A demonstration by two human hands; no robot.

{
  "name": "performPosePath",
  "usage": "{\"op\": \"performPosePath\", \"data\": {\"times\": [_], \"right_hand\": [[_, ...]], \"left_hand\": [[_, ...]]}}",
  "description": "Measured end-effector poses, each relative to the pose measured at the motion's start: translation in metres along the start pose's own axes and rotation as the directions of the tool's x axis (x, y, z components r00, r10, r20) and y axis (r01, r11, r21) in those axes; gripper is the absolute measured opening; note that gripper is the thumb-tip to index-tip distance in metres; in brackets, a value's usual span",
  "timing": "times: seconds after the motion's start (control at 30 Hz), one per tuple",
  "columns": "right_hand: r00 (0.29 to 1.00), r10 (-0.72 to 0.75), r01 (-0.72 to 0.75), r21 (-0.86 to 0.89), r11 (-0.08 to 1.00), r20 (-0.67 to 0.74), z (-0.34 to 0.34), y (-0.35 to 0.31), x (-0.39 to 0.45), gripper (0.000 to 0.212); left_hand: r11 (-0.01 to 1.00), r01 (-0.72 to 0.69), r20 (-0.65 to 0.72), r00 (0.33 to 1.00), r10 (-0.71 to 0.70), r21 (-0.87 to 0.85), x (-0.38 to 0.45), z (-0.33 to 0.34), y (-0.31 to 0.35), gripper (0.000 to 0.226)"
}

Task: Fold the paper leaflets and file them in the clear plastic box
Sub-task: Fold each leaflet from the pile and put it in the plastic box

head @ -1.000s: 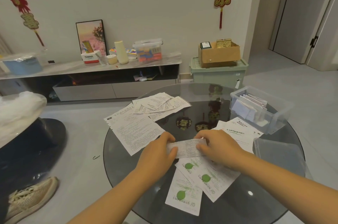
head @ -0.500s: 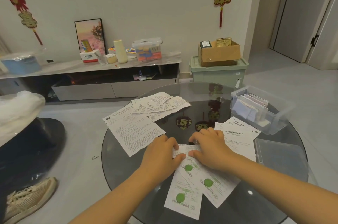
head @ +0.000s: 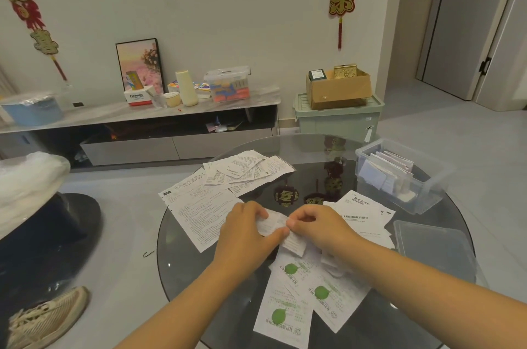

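Observation:
My left hand [head: 245, 234] and my right hand [head: 319, 227] pinch a small folded white leaflet [head: 275, 224] between them, just above the round glass table [head: 182, 257]. Under my hands lie leaflets with green leaf marks [head: 302, 294]. More unfolded leaflets lie flat: a large sheet at the left [head: 196, 206], a loose pile behind it [head: 245, 170], and others at the right [head: 368, 213]. The clear plastic box [head: 422, 194] stands at the table's right rim with several folded leaflets upright inside.
The box's clear lid [head: 433, 248] lies on the table near my right forearm. A low TV cabinet [head: 137, 126] with clutter runs along the wall. A green crate with a cardboard box [head: 339, 112] stands behind the table. A shoe [head: 48, 317] lies on the floor at left.
Both hands pressed the leaflet flat on the table half a second ago. Now they have lifted it slightly and pinch it at its middle, folded smaller.

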State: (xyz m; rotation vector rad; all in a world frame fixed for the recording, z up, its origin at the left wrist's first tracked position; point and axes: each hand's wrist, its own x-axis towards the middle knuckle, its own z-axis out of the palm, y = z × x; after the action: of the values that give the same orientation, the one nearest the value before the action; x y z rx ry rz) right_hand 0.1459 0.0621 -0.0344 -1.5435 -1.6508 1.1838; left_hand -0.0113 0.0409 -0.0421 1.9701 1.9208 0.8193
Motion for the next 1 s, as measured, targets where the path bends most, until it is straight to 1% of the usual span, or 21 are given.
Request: {"op": "performPosePath", "data": {"times": [0.07, 0.1, 0.17, 0.23, 0.3, 0.37, 0.43, 0.47, 0.5, 0.57, 0.63, 0.7, 0.77, 0.8, 0.87, 0.9, 1.0], "right_hand": [[1.0, 0.007, -0.01, 0.241, 0.971, 0.014, -0.004, -0.005, -0.003, 0.007], [1.0, -0.001, -0.006, 0.322, 0.947, 0.022, -0.006, -0.008, -0.006, 0.008], [0.999, -0.028, 0.017, 0.369, 0.929, 0.025, -0.011, -0.012, -0.007, 0.01], [0.999, -0.045, 0.042, 0.372, 0.927, 0.0, -0.017, -0.012, -0.007, 0.01], [0.997, -0.059, 0.072, 0.361, 0.93, -0.047, -0.02, -0.01, -0.004, 0.008], [0.984, -0.074, 0.111, 0.225, 0.968, -0.165, -0.022, -0.007, 0.001, 0.009], [0.953, -0.105, 0.134, 0.086, 0.987, -0.284, -0.026, -0.007, 0.004, 0.021], [0.946, -0.124, 0.15, 0.064, 0.987, -0.3, -0.03, -0.008, 0.004, 0.025], [0.948, -0.141, 0.165, 0.061, 0.984, -0.287, -0.037, -0.008, 0.005, 0.024], [0.96, -0.156, 0.175, 0.065, 0.982, -0.232, -0.052, -0.01, 0.004, 0.015], [0.954, -0.172, 0.196, 0.073, 0.978, -0.245, -0.068, -0.011, 0.003, 0.01], [0.938, -0.18, 0.213, 0.084, 0.973, -0.295, -0.083, -0.013, 0.003, 0.009], [0.931, -0.178, 0.216, 0.086, 0.973, -0.318, -0.099, -0.014, 0.005, 0.007], [0.934, -0.175, 0.215, 0.099, 0.972, -0.312, -0.107, -0.013, 0.005, 0.006], [0.94, -0.168, 0.22, 0.152, 0.964, -0.297, -0.121, -0.011, 0.005, 0.004], [0.935, -0.168, 0.228, 0.166, 0.96, -0.312, -0.131, -0.009, 0.005, 0.004], [0.901, -0.174, 0.23, 0.097, 0.968, -0.397, -0.154, -0.005, 0.006, 0.005]], "left_hand": [[0.989, 0.004, -0.015, 1.0, -0.007, -0.149, 0.003, -0.004, 0.006, 0.04], [0.977, 0.001, -0.011, 1.0, -0.003, -0.212, 0.004, -0.007, 0.009, 0.037], [0.96, -0.027, -0.009, 1.0, 0.026, -0.277, 0.005, -0.008, 0.018, 0.026], [0.952, -0.057, -0.018, 0.998, 0.054, -0.302, 0.007, -0.007, 0.026, 0.019], [0.945, -0.053, -0.015, 0.999, 0.051, -0.321, 0.009, -0.004, 0.033, 0.017], [0.925, -0.028, -0.006, 1.0, 0.028, -0.378, 0.012, -0.002, 0.04, 0.014], [0.903, 0.0, 0.003, 1.0, 0.002, -0.43, 0.016, -0.002, 0.046, 0.016], [0.894, 0.008, 0.006, 1.0, -0.006, -0.447, 0.018, -0.002, 0.049, 0.017], [0.882, 0.014, 0.006, 1.0, -0.013, -0.471, 0.021, -0.002, 0.055, 0.018], [0.854, 0.011, -0.004, 1.0, -0.016, -0.52, 0.027, -0.002, 0.066, 0.019], [0.821, 0.002, 0.003, 1.0, -0.001, -0.57, 0.033, 0.0, 0.079, 0.017], [0.768, 0.048, 0.058, 0.998, -0.014, -0.639, 0.039, 0.005, 0.089, 0.013], [0.7, 0.11, 0.123, 0.992, -0.031, -0.706, 0.049, 0.011, 0.1, 0.017], [0.682, 0.122, 0.139, 0.99, -0.029, -0.722, 0.054, 0.014, 0.105, 0.02], [0.676, 0.112, 0.147, 0.989, -0.007, -0.728, 0.064, 0.019, 0.116, 0.023], [0.68, 0.101, 0.148, 0.989, 0.011, -0.726, 0.07, 0.023, 0.125, 0.024], [0.718, 0.061, 0.153, 0.986, 0.065, -0.694, 0.086, 0.034, 0.149, 0.027]]}}
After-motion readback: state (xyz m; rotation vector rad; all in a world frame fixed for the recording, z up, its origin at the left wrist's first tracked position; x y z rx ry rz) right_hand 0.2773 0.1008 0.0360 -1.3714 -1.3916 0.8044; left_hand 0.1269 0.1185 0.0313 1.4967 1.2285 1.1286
